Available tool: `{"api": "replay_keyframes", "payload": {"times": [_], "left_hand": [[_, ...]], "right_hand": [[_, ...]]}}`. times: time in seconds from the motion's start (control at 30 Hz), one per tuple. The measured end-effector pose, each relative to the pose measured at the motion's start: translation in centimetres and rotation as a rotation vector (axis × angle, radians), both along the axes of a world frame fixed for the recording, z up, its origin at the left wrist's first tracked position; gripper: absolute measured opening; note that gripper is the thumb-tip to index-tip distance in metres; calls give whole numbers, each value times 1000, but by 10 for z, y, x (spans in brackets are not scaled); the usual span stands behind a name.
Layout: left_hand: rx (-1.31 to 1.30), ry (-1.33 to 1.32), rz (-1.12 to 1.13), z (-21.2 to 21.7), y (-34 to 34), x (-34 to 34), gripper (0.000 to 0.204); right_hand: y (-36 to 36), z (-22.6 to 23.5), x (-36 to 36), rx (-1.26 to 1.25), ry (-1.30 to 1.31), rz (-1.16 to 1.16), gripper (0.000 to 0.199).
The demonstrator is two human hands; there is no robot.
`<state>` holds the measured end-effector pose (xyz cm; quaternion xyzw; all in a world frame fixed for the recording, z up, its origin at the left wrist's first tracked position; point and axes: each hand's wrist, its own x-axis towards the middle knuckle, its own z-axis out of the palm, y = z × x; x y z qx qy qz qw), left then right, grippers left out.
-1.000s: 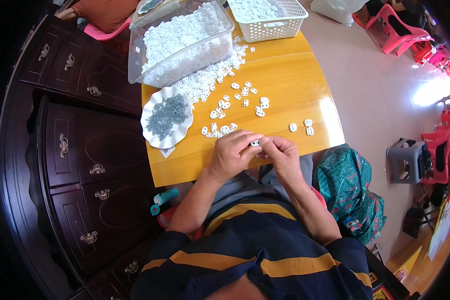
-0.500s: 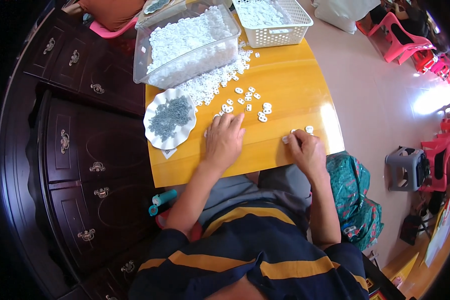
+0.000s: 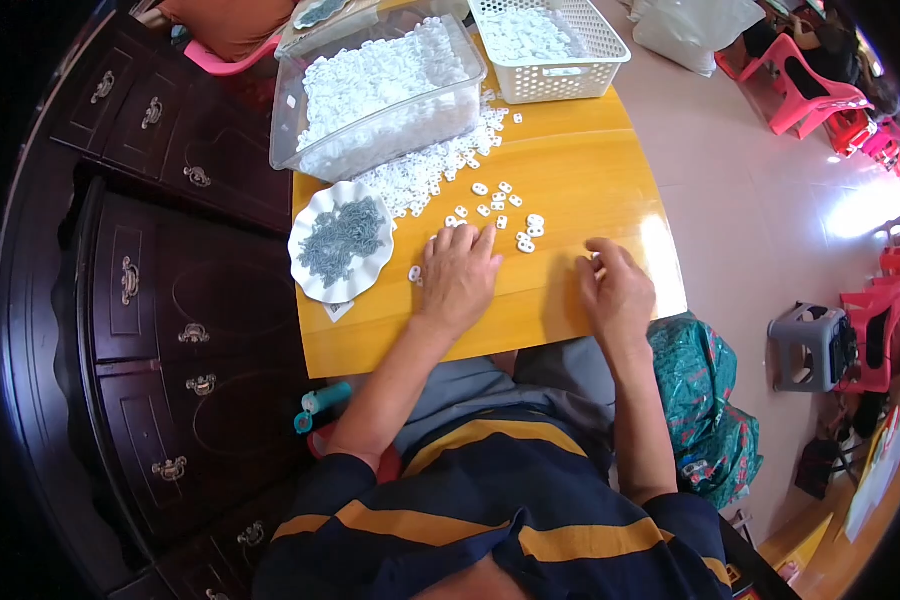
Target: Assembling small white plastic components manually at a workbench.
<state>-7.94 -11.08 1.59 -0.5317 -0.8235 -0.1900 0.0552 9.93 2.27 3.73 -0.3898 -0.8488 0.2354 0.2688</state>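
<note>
Small white plastic two-hole pieces are scattered over the wooden table. My left hand lies open, palm down, fingers stretched over a few of them; one piece shows beside its wrist side. Farther right, my right hand rests at the table with its thumb and forefinger apart. A bit of white shows between these fingers, but the palm side is hidden. Left of my left hand, a white scalloped plate holds a heap of small grey-blue wire-like parts.
A clear plastic bin full of white pieces stands at the back left of the table, loose pieces heaped before it. Beside it is a white perforated basket. Dark drawers flank the left; a green bag sits at the right.
My right hand has opened from a pinch, its thumb and forefinger parting, and now covers the pieces seen around it before. My left hand has shifted slightly right.
</note>
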Motion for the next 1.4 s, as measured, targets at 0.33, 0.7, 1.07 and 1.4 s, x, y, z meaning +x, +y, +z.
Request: {"api": "replay_keyframes", "payload": {"times": [0.33, 0.7, 1.07, 1.4], "left_hand": [[28, 3, -80, 7, -38, 22, 27], [149, -54, -113, -4, -43, 14, 9], [72, -155, -84, 7, -37, 14, 12], [384, -760, -109, 18, -64, 26, 12]], "right_hand": [[16, -23, -95, 120, -94, 306, 11], [13, -25, -122, 115, -252, 359, 16], [4, -33, -118, 193, -242, 307, 19], [-33, 0, -65, -417, 233, 403, 14]]}}
